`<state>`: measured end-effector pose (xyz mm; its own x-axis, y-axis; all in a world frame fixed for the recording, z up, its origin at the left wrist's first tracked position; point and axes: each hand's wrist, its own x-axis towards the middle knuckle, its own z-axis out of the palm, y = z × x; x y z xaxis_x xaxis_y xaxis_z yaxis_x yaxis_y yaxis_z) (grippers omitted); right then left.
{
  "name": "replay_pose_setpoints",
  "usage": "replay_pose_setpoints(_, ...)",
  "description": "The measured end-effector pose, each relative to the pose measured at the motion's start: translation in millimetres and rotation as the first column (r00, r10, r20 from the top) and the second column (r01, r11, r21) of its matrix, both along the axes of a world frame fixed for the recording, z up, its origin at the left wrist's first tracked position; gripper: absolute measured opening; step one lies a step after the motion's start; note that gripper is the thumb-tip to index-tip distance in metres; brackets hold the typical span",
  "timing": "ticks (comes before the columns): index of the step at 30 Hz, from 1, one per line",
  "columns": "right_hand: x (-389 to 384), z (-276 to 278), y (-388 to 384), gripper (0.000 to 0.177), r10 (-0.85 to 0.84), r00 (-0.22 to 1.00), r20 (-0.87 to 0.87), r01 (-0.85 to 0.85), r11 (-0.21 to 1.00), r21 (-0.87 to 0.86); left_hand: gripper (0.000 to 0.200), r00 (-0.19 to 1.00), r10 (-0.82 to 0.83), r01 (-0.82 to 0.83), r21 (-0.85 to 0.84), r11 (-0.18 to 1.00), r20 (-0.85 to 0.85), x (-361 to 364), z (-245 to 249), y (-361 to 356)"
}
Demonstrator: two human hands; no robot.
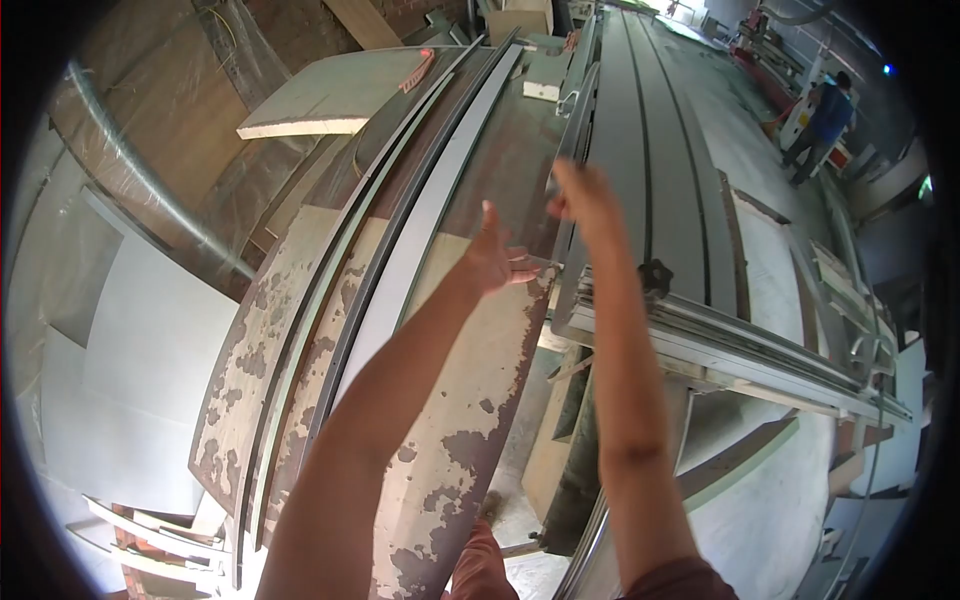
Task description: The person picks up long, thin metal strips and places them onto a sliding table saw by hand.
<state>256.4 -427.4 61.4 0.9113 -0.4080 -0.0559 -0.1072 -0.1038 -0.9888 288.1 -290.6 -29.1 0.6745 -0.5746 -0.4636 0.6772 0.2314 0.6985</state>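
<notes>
Over the worn, peeling table (450, 400), my left hand (492, 262) is held with its fingers spread and nothing in it. My right hand (582, 195) is farther forward, above the edge of the metal sliding bed (625, 160). Its fingers are curled, and whether they hold anything is too blurred to tell. A long white strip (440, 190) lies on the table to the left of my left hand, beside dark and pale green strips (330, 275).
A metal crossbar (750, 355) with a black knob (655, 278) extends right. A pale board (330, 90) lies at the back left, near an orange object (418, 70). White sheets (150, 350) lean at the left. A person in blue (828, 115) stands far right.
</notes>
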Motion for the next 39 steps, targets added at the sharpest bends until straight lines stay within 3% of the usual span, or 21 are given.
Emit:
replay_pose_setpoints(1, -37, 2, 21, 0.042, -0.015, 0.999, 0.044, 0.011, 0.996, 0.083, 0.107, 0.997, -0.075, 0.075, -0.058, 0.996, 0.006, -4, 11, 10)
replay_pose_setpoints(2, -61, -15, 30, 0.043, 0.045, 0.995, 0.088, -0.046, 0.999, 0.017, 0.106, 0.992, -0.122, 0.119, -0.145, 0.982, -0.011, -5, 16, 17)
replay_pose_setpoints(4, -144, 0, 84, 0.04, 0.035, 0.987, 0.154, -0.079, 0.954, 0.289, 0.106, 0.977, -0.213, 0.209, -0.182, 0.961, 0.001, -21, 27, 25)
replay_pose_setpoints(5, -177, -4, 105, 0.038, 0.09, 0.989, 0.116, -0.123, 0.942, 0.313, 0.106, 0.955, -0.297, 0.292, -0.21, 0.933, 0.008, -33, 31, 29)
replay_pose_setpoints(6, -207, -16, 127, 0.038, 0.14, 0.983, 0.118, -0.18, 0.854, 0.487, 0.106, 0.954, -0.301, 0.295, -0.214, 0.931, 0.005, -49, 34, 33)
replay_pose_setpoints(7, -233, -23, 149, 0.039, 0.189, 0.982, 0.013, -0.171, 0.854, 0.491, 0.092, 0.943, -0.333, 0.328, -0.138, 0.934, -0.01, -70, 36, 37)
replay_pose_setpoints(8, -260, -28, 174, 0.041, 0.192, 0.981, 0.024, -0.175, 0.827, 0.534, 0.078, 0.932, -0.363, 0.361, -0.059, 0.931, -0.023, -90, 40, 43)
replay_pose_setpoints(9, -283, -28, 188, 0.046, 0.191, 0.982, 0.002, -0.152, 0.773, 0.616, 0.078, 0.931, -0.364, 0.362, -0.057, 0.93, -0.027, -112, 45, 56)
replay_pose_setpoints(11, -324, -26, 197, 0.067, 0.356, 0.934, 0.024, -0.266, 0.651, 0.711, 0.05, 0.907, -0.42, 0.415, 0.113, 0.903, 0.024, -159, 55, 96)
replay_pose_setpoints(13, -357, -40, 200, 0.074, 0.456, 0.887, 0.066, -0.326, 0.52, 0.789, 0.038, 0.919, -0.387, 0.347, 0.302, 0.888, 0.08, -215, 103, 143)
replay_pose_setpoints(17, -398, -56, 197, 0.075, 0.383, 0.923, 0.033, -0.303, 0.67, 0.678, 0.036, 0.895, -0.431, 0.298, 0.565, 0.769, 0.113, -311, 169, 261)
replay_pose_setpoints(21, -410, -46, 224, 0.079, 0.374, 0.928, 0.0, -0.26, 0.646, 0.718, 0.035, 0.878, -0.477, 0.253, 0.807, 0.533, 0.039, -424, 215, 368)
replay_pose_setpoints(25, -408, -33, 274, 0.092, 0.392, 0.908, 0.149, -0.345, 0.496, 0.797, 0.03, 0.938, -0.342, 0.193, 0.901, 0.389, -0.053, -548, 238, 450)
replay_pose_setpoints(27, -410, -27, 305, 0.097, 0.41, 0.891, 0.195, -0.372, 0.415, 0.83, 0.031, 0.89, -0.443, 0.053, 0.94, 0.337, 0.109, -614, 214, 500)
replay_pose_setpoints(29, -416, -23, 334, 0.102, 0.34, 0.924, 0.176, -0.302, 0.364, 0.881, 0.029, 0.929, -0.369, 0.078, 0.965, 0.249, 0.02, -673, 201, 536)
replay_pose_setpoints(31, -435, -20, 362, 0.104, 0.404, 0.88, 0.249, -0.399, 0.344, 0.85, 0.027, 0.961, -0.262, 0.021, 0.918, 0.397, 0.091, -736, 169, 584)
replay_pose_setpoints(33, -462, -17, 393, 0.102, 0.504, 0.862, 0.044, -0.296, 0.431, 0.852, 0.027, 0.897, -0.381, -0.157, 0.968, 0.197, 0.223, -794, 133, 614)
replay_pose_setpoints(34, -475, -33, 411, 0.092, 0.448, 0.89, -0.083, -0.172, 0.499, 0.849, 0.026, 0.844, -0.409, -0.324, 0.937, 0.129, 0.348, -819, 121, 618)
replay_pose_setpoints(37, -538, -35, 458, 0.094, 0.548, 0.836, -0.009, -0.356, 0.556, 0.751, 0.026, 0.868, -0.328, -0.41, 0.911, -0.047, 0.374, -902, 48, 645)
replay_pose_setpoints(39, -558, -56, 474, 0.093, 0.609, 0.789, -0.073, -0.354, 0.55, 0.756, 0.026, 0.833, -0.283, -0.51, 0.858, -0.061, 0.475, -943, -2, 650)
